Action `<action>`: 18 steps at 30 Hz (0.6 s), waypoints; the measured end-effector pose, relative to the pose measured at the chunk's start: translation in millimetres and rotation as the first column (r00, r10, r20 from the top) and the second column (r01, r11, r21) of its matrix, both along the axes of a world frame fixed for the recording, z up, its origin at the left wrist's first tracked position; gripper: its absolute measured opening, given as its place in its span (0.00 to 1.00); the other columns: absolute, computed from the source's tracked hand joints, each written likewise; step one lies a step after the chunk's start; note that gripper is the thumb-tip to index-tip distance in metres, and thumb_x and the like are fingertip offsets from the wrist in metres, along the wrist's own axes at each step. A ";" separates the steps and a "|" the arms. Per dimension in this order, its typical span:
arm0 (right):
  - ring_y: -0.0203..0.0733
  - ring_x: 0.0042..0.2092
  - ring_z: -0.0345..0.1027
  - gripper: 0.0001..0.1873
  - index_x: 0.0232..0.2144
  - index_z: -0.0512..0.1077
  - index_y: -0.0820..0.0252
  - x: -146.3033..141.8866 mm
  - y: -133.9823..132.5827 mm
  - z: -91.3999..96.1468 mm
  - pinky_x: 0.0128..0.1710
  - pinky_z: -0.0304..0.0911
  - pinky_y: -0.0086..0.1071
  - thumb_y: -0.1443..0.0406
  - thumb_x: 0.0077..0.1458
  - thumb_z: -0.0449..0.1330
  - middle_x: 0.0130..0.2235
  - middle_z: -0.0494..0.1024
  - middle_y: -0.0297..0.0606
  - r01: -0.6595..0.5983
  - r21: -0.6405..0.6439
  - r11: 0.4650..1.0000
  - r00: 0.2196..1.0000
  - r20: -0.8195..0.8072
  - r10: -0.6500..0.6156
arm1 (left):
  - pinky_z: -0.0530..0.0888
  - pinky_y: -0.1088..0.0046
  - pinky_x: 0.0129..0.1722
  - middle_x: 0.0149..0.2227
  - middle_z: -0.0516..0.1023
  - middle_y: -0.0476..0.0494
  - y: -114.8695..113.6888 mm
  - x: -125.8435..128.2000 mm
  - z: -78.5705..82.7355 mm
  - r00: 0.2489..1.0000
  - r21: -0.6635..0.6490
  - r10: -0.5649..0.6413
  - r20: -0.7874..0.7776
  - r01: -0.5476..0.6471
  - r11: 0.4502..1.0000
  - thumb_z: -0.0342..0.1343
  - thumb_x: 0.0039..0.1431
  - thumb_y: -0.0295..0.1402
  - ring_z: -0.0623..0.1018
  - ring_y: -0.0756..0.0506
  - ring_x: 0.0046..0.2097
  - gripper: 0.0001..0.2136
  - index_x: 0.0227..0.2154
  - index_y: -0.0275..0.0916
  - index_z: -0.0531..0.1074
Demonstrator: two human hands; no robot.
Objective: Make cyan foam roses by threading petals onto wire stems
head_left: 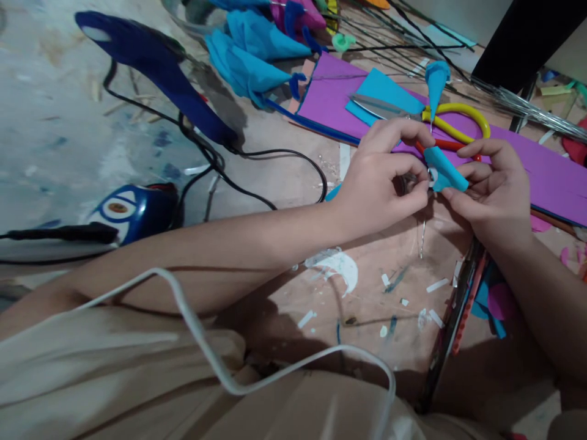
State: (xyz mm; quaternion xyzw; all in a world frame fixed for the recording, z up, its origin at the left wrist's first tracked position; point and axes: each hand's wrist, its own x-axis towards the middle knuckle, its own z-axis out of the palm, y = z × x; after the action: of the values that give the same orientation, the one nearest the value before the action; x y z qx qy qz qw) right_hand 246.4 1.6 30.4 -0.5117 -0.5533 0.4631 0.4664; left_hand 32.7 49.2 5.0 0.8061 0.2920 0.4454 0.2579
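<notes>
A small bright-blue foam piece (444,171) is between my two hands. My left hand (385,168) pinches with thumb and forefinger at a thin wire stem (422,238), which runs down below the fingers. Atop the wire, above the hands, stands a blue rolled bud (437,79). My right hand (498,192) has its thumb and fingers closed on the right and lower edge of the foam piece. Behind the hands lie scissors (454,113) with yellow and red handles, on a purple foam sheet (550,165) beside a blue sheet (383,91).
Finished-looking blue flowers (252,67) rest at the back. A dark blue corded tool (160,73) lies at the left, with a blue-and-white corded device (132,211) nearer. Bundled wires (536,110) are at the right. A white cable (183,311) crosses my lap. Paper scraps (438,285) dot the floor.
</notes>
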 end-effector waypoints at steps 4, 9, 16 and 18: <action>0.40 0.33 0.75 0.26 0.46 0.71 0.45 0.8 0.8 0.6 0.33 0.72 0.35 0.67 0.47 0.76 0.34 0.78 0.28 0.030 0.015 0.999 1.000 -0.007 -0.030 | 0.84 0.48 0.53 0.53 0.83 0.40 -1.1 -0.1 2.7 0.999 -0.052 0.024 0.031 -0.022 0.998 0.62 0.67 0.35 0.82 0.37 0.56 0.05 0.33 0.46 0.78; 0.38 0.28 0.65 0.26 0.44 0.70 0.47 0.8 -0.8 1.8 0.27 0.59 0.35 0.72 0.43 0.68 0.29 0.75 0.27 0.072 0.012 0.997 0.995 -0.065 -0.071 | 0.82 0.50 0.56 0.52 0.82 0.41 3.4 -0.2 -2.3 0.993 -0.046 0.078 0.093 -0.074 0.996 0.59 0.71 0.36 0.82 0.39 0.54 0.06 0.35 0.45 0.77; 0.37 0.26 0.56 0.25 0.42 0.68 0.47 3.7 -1.4 -4.3 0.26 0.49 0.37 0.72 0.40 0.65 0.28 0.67 0.26 0.109 0.029 0.994 0.981 -0.166 -0.103 | 0.80 0.49 0.58 0.51 0.82 0.40 13.5 -0.3 -17.5 0.978 0.011 0.153 0.142 -0.156 0.988 0.55 0.75 0.42 0.81 0.38 0.55 0.08 0.42 0.47 0.74; 0.37 0.26 0.56 0.26 0.42 0.69 0.47 4.5 -0.4 -5.5 0.25 0.48 0.37 0.73 0.39 0.65 0.28 0.67 0.27 0.117 0.026 0.993 0.976 -0.189 -0.110 | 0.81 0.49 0.57 0.49 0.82 0.39 11.1 0.4 -12.9 0.965 0.010 0.203 0.166 -0.208 0.978 0.54 0.75 0.43 0.81 0.37 0.54 0.09 0.41 0.48 0.74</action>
State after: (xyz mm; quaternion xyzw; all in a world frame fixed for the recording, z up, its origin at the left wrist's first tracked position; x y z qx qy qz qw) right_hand 250.9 1.2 24.9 -0.4880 -0.4852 0.4716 0.5514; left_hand 33.1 60.3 -7.9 0.7357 0.3456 0.5384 0.2224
